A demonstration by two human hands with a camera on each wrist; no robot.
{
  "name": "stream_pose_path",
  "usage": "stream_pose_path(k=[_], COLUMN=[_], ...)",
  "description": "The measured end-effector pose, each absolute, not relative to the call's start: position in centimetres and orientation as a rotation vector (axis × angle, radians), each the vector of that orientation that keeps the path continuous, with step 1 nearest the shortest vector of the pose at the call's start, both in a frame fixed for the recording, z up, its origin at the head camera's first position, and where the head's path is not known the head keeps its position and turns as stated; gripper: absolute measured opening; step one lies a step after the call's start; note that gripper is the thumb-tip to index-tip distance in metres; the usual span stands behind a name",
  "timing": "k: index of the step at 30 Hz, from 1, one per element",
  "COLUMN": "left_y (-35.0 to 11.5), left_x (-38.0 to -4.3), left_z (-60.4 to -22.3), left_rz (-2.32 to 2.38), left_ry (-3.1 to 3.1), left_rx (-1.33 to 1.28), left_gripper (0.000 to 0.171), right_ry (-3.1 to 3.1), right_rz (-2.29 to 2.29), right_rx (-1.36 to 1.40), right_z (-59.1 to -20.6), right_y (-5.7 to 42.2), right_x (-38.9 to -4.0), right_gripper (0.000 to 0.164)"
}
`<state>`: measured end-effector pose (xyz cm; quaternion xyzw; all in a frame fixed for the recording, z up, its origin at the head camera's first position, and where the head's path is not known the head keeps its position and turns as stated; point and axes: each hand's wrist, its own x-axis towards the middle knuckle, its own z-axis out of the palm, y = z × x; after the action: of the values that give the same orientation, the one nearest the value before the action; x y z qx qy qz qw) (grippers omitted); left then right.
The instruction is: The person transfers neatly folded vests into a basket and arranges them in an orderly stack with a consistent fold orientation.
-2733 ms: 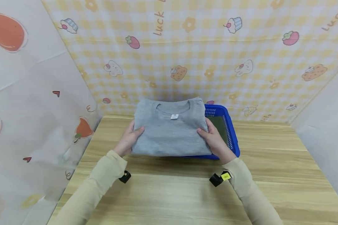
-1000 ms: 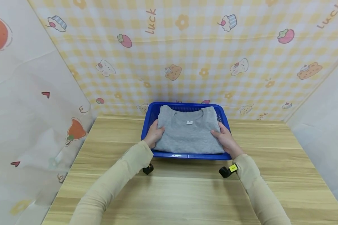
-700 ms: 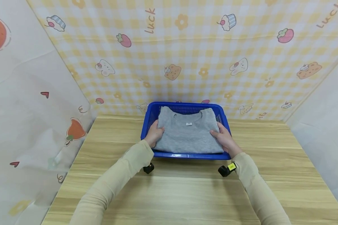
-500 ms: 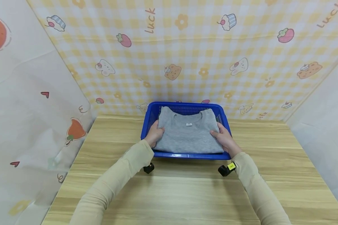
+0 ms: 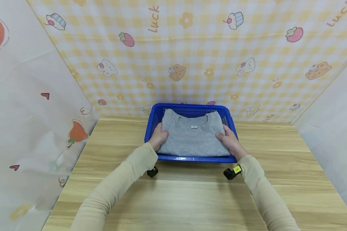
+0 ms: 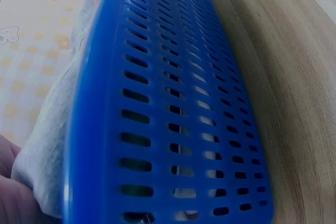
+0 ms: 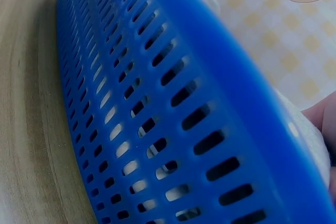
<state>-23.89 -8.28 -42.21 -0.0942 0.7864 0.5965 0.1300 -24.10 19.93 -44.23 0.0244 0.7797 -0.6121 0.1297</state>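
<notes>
A folded grey T-shirt (image 5: 193, 139) with a white neck label lies in the blue slotted basket (image 5: 191, 159), collar toward the back wall. My left hand (image 5: 158, 137) grips its left edge, thumb on top and fingers hidden beneath the cloth. At the opposite edge my right hand (image 5: 230, 141) holds the shirt in the same way. Both wrist views are mostly filled by the basket's slotted front wall (image 6: 173, 98), with grey cloth (image 6: 44, 150) showing over the rim. Part of the right hand (image 7: 326, 124) appears at the edge of the right wrist view.
The basket stands on a wood-grain table (image 5: 185, 199), close to the yellow checked back cloth (image 5: 173, 48). A white printed cloth (image 5: 31, 122) hangs at the left, and a pale wall (image 5: 332, 128) rises at the right. Black wrist cameras (image 5: 152, 172) hang under the sleeves.
Both hands have carried the shirt from in front of the basket rightward and down into it. Over the last half second the hands and shirt hardly move; the head view shifts slightly.
</notes>
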Motion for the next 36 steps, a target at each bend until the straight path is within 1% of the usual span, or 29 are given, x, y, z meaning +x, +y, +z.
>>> stream_pose_path(k=[11,18,23,28,36], left_y=[-8.6,-9.0,-9.4,-10.0,-11.3], left_x=[-23.8,-23.4,-22.9,-22.3,-20.5], left_z=[-41.8,-41.1,-40.6,-40.1,-39.1], left_rz=[1.663,1.631,1.648,1.680,1.859], left_ry=[2.315,2.285,2.250,2.239,2.190], left_rx=[-0.328,-0.345,-0.323,-0.303,-0.248], left_gripper=[0.056,0.057,0.060,0.062,0.060], right_ry=[2.314,2.371,2.383,2.440,2.532], right_rz=[-1.757,-1.721,-1.670,-1.580,-1.517], right_rx=[0.097,0.118,0.109,0.105,0.018], right_z=[-43.8,-43.4,-42.7,-41.9,-41.0], right_y=[19.8,19.9,20.1,20.5,21.6], right_x=[-23.8,-23.9,-23.7,-23.3,-21.6], right_gripper=[0.056,0.060,0.065,0.065,0.068])
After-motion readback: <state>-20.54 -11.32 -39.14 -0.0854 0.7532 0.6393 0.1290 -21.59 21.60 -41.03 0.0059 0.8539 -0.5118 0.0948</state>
